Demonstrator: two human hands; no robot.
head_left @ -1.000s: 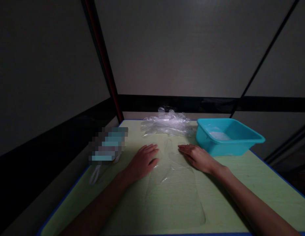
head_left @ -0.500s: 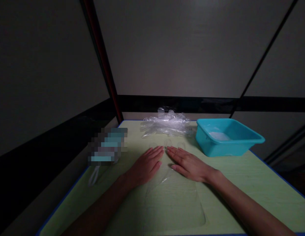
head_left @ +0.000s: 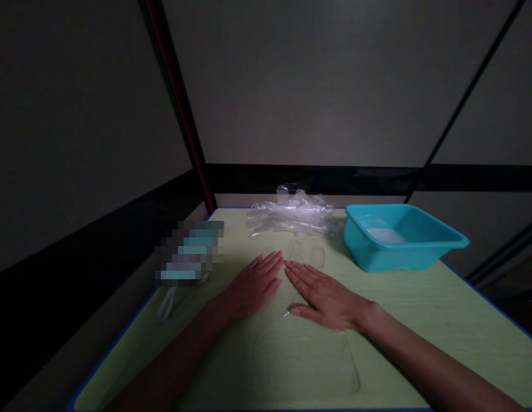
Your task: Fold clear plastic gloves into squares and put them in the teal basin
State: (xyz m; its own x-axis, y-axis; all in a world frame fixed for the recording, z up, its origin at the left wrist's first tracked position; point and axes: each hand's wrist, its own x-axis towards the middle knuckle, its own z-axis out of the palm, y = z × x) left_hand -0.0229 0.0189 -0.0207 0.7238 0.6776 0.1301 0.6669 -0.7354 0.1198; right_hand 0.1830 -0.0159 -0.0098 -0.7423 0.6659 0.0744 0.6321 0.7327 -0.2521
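A clear plastic glove (head_left: 306, 366) lies flat on the table, its fingers pointing away from me and its wide cuff near the front edge. My left hand (head_left: 257, 284) rests palm down on the glove's left side, fingers stretched out. On its right side, my right hand (head_left: 324, 292) also lies palm down, with the thumb spread from the straight fingers. The fingertips of both hands come close together at the middle. Parts of the glove are hidden beneath them. Beyond my hands sits a heap of crumpled clear plastic gloves (head_left: 296, 214).
A turquoise plastic basin (head_left: 390, 258) with something white inside stands at the right. At the left is a blurred-out object (head_left: 191, 252) with a white loop strap (head_left: 166, 304). The pale green table (head_left: 459, 326) has a blue edge; walls rise behind and left.
My right hand has slid slightly left and toward me over the glove, uncovering more of its finger tips. The left hand has shifted only a little to the left.
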